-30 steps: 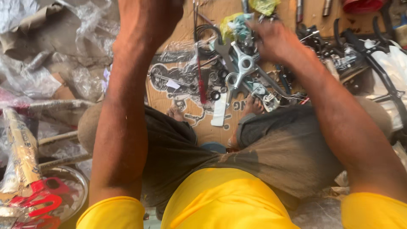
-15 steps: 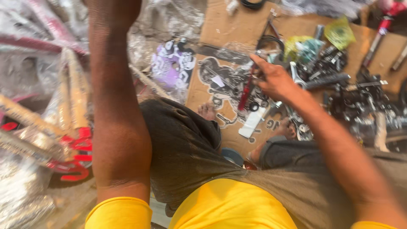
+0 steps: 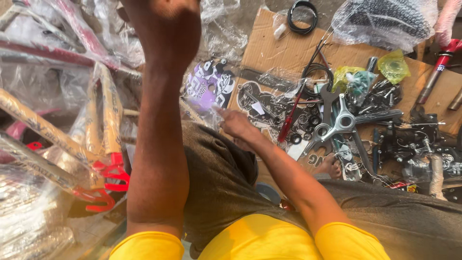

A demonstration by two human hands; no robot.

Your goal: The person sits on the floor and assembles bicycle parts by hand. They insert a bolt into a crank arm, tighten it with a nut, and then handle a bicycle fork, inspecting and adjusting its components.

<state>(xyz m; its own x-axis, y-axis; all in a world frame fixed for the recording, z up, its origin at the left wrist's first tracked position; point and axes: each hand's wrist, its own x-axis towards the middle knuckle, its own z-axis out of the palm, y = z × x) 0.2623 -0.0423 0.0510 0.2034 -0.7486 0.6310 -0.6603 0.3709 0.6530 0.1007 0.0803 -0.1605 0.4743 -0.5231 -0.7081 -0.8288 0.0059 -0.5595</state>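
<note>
Your right hand [image 3: 236, 125] has left the metal parts [image 3: 337, 120] for the plastic-wrapped stickers [image 3: 262, 103], fingers loosely open and empty; your raised left hand's [image 3: 163, 24] grip is unclear.

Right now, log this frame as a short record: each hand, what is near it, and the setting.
left hand: raised, fist closed, nothing visible in it
right hand: over knee, finger pointing toward sticker sheet
near right hand: red tool, silver crank, black cable
surface: cardboard
left side: wrapped frame parts
</note>
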